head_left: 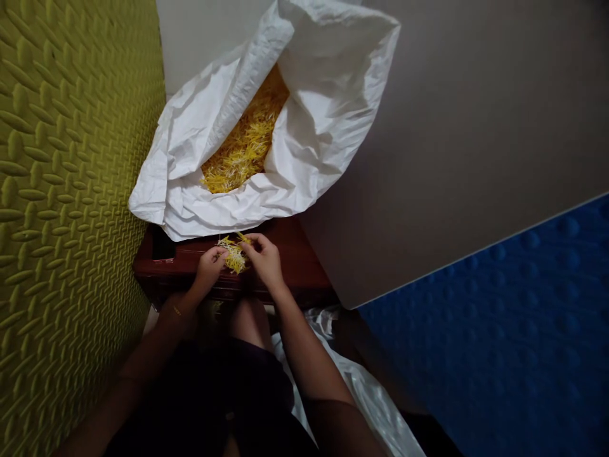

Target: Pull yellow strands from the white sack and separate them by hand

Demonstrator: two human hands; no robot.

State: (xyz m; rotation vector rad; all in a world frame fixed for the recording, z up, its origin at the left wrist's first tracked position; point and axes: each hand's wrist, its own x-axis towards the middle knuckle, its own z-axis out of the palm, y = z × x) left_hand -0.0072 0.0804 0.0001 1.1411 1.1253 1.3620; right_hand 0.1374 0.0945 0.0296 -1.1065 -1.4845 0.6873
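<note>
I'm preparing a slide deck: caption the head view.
Left hand and right hand hold a bunch of yellow and white strands in front of an open white sack holding more strands.

Sack clipped up top, its fold hiding the strands' edge; fingers cover part of the clump; blue mat runs off right!

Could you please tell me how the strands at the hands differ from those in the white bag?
The bunch is small; the pile is far larger. The left hand and right hand hold the bunch, while the pile lies inside the white bag. Both show thin yellow and whitish strands.
</note>
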